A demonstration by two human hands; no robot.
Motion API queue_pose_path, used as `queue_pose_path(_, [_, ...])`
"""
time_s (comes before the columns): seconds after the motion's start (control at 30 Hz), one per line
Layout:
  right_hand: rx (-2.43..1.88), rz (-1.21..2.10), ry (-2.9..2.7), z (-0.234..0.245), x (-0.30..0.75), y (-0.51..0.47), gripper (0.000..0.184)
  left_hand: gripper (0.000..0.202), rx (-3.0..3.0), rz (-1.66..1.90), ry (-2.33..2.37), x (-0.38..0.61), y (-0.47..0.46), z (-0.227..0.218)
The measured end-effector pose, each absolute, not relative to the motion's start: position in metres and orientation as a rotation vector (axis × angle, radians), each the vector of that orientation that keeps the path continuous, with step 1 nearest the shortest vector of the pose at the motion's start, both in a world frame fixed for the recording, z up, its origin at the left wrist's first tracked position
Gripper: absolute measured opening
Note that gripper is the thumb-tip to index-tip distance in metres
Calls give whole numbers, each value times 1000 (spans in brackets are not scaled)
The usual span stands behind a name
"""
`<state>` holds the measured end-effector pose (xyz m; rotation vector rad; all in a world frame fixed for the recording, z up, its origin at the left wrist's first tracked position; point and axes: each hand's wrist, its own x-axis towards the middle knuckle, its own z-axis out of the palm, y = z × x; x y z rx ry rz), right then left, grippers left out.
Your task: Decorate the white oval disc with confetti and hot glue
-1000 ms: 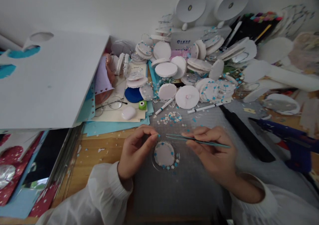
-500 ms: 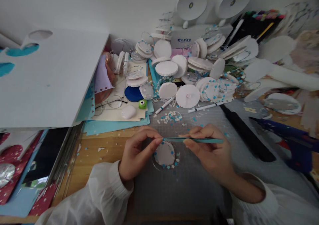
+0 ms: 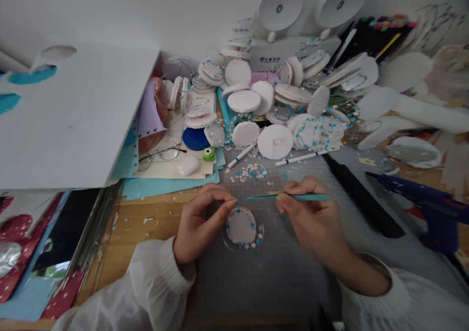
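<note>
My left hand (image 3: 205, 223) is pinched, thumb against forefinger, with a tiny blue piece (image 3: 236, 202) showing at the fingertips. In my right hand (image 3: 311, 218) is a pair of teal tweezers (image 3: 264, 197), held level, its tips pointing left and a short gap away from my left fingertips. Just below, on the grey cutting mat (image 3: 264, 287), lies a round white disc (image 3: 241, 227) edged with small blue and white stars. A clear ring (image 3: 226, 243) loops around it, with more stars along its lower right.
Loose stars (image 3: 251, 173) lie beyond my hands, near two white pens (image 3: 300, 158). White discs (image 3: 245, 101) are piled at the back. At right are a black-handled tool (image 3: 362, 196) and a blue glue gun (image 3: 421, 199). Glasses (image 3: 168, 151) and a green punch (image 3: 208, 153) sit left.
The tweezers have drawn back slightly right and up from my left fingertips, where their tips were before. My left hand stays pinched in nearly the same place.
</note>
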<state>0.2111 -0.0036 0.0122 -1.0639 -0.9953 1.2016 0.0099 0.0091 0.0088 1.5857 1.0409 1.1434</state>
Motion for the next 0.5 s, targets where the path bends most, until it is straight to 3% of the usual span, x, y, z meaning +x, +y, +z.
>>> queue_pose_path(0.1, [-1059, 1234, -907, 13, 213, 0, 15, 9, 1685, 1192, 1119, 10, 13, 6])
queue_pose_path(0.2, [-1058, 1237, -862, 15, 212, 3, 17, 26, 1761, 1230, 1226, 11, 13, 2])
queue_pose_path(0.37, [-1076, 1225, -836, 16, 212, 4, 17, 7, 1815, 1136, 1355, 10, 10, -1])
queue_pose_path(0.5, [-1077, 1219, -830, 15, 212, 3, 17, 14, 1776, 1134, 1356, 10, 8, -1])
